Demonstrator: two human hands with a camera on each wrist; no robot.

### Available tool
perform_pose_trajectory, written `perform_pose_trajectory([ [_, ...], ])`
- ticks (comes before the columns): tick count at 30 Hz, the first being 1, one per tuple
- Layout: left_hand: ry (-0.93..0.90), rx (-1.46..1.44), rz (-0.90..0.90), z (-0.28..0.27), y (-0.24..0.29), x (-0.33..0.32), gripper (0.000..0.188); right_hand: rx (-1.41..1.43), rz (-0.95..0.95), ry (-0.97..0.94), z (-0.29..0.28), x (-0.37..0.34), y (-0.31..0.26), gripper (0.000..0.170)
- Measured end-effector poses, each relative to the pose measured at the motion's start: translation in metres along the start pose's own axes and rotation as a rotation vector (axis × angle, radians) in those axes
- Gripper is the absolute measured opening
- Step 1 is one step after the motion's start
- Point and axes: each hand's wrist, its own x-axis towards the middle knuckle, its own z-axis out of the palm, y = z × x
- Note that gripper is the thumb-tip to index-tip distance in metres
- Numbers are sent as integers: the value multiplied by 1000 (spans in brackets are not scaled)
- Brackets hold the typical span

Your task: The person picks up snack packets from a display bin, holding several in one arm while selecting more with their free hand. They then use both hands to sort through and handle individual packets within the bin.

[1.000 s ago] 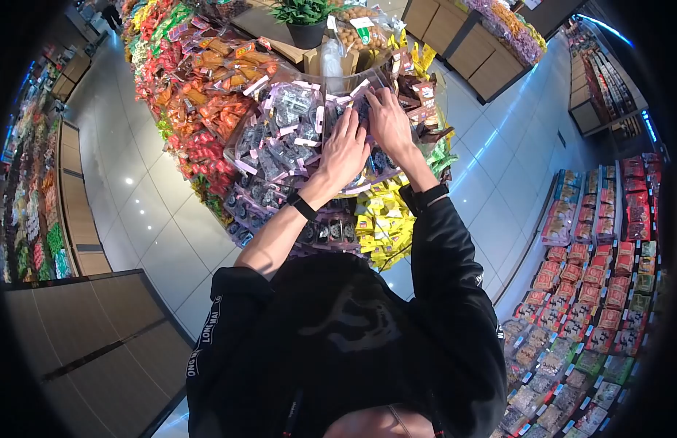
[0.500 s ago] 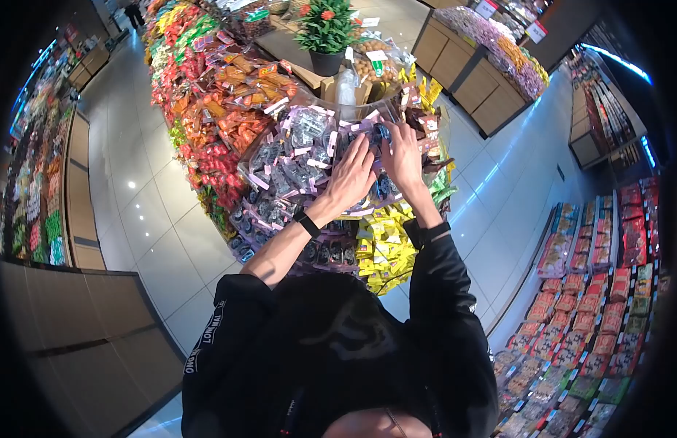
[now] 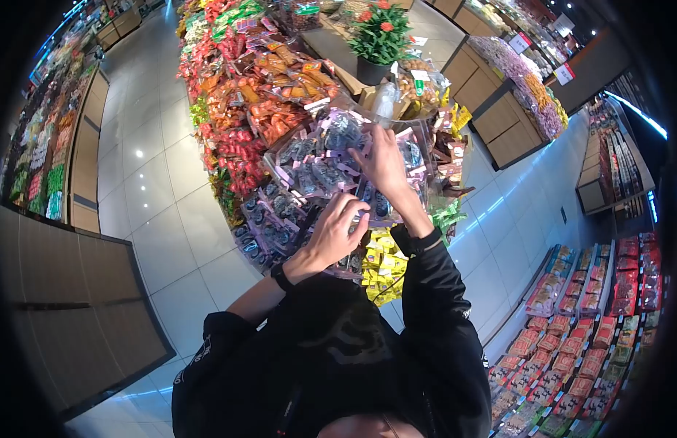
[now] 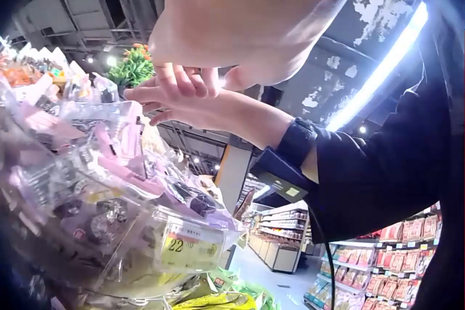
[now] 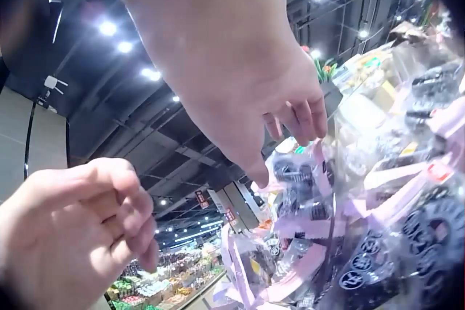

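Clear packets of dark sweets with pink-lilac strips [image 3: 302,157] fill a transparent bin. My right hand [image 3: 386,166] is over its back part, fingers slightly bent and pointing down. In the right wrist view the right hand [image 5: 232,70] has thumb and fingers apart just over a dark packet [image 5: 296,172]; contact is unclear. Nearer my body, the left hand [image 3: 335,232] hovers by the front packets. Its fingers hang loosely curled with nothing visible in them, as the left hand [image 5: 80,226] shows in the right wrist view. A price label [image 4: 190,246] sits on the bin's front.
Orange packets [image 3: 280,73] and red packets [image 3: 236,153] lie left of the bin, yellow packets [image 3: 383,263] in front. A potted plant [image 3: 380,40] and a clear bottle [image 3: 386,101] stand behind. Tiled floor [image 3: 163,182] runs along the left; stocked shelves [image 3: 572,358] are at the right.
My left hand has drawn back from the packets toward my body, its fingers more curled. The right hand has shifted left relative to the bin. The head view has turned slightly.
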Motion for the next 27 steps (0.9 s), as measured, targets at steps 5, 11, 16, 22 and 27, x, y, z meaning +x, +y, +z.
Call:
perform_pose_trajectory([
  [5, 84, -24, -116, -24, -12, -16, 17, -203, -119, 18, 47, 29, 8, 68],
  [11, 84, -94, -191, -29, -23, -31, 17, 200, 39, 175, 20, 13, -4, 60],
  [16, -8, -191, -169, -21, -9, -31, 15, 958, 323, 401, -15, -60, 32, 50],
  [22, -256, -39, -58, 3, -4, -42, 18, 894, 775, 318, -32, -162, 66, 54],
  [27, -303, -5, -39, 16, 0, -36, 27, 857, 798, 355, -36, -207, 73, 45],
])
